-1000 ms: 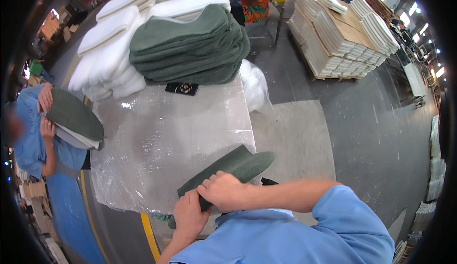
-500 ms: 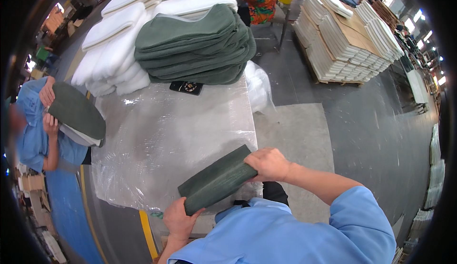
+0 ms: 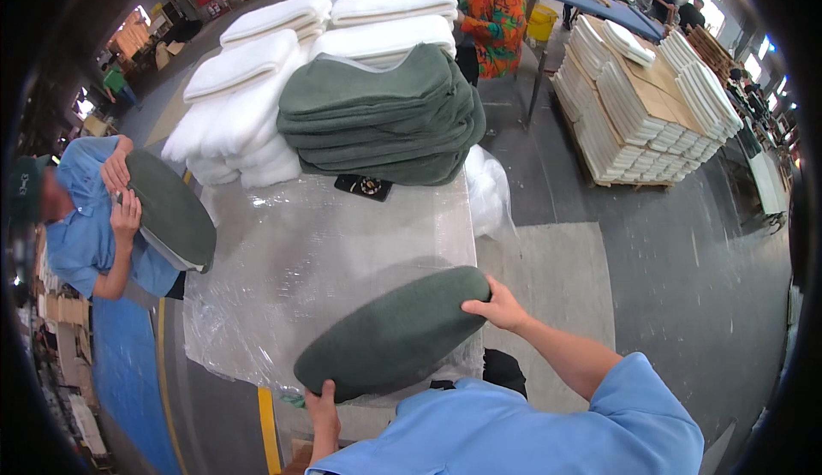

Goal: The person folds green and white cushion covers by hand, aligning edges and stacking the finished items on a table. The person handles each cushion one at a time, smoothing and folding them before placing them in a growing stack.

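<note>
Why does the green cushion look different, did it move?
Yes. The green cushion has swung up from the table's near edge; it now spreads broadside over the plastic-covered table, between both hands.

Left hand (image 3: 322,406) (palm side) behind green cushion (image 3: 396,332)

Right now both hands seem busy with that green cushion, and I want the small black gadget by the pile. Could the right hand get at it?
Probably, if it lets go. The right hand grips the green cushion; the black gadget lies across bare plastic-wrapped table, by the green stack. It looks a long stretch.
</note>
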Tool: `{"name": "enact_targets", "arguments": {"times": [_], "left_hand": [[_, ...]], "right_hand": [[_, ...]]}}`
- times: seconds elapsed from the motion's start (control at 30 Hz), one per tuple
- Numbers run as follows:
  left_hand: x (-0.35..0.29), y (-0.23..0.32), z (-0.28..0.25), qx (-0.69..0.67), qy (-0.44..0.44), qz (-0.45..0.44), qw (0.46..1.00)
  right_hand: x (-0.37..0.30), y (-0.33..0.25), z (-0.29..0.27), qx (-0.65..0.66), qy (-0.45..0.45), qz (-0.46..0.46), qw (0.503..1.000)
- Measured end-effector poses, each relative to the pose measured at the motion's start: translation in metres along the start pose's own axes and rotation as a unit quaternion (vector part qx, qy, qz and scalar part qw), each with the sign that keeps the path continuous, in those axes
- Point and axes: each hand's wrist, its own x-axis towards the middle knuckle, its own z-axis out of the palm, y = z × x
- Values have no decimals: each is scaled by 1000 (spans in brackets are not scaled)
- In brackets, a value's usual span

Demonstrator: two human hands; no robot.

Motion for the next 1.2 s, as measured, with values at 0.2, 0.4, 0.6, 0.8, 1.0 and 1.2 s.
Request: {"name": "enact_targets", "arguments": {"times": [0.2,0.4,0.6,0.8,1.0,1.2], "left_hand": [[38,68,3,54,-87,-45,994],[30,71,-6,20,-117,-86,989],[10,74,-21,7,-127,-78,989],[-12,96,-53,-86,-234,-121,961],[-30,70,-81,-150,-267,-121,944],[-49,38,-78,-159,-254,-117,947]], "right_hand": [[30,-56,-6,-47,-17,60,997],[29,-68,-24,8,-123,183,975],[30,-87,-46,80,-216,185,955],[32,-108,-46,191,-306,182,915],[44,-134,-41,155,-366,173,901],[63,-135,-11,16,-283,127,951]]}}
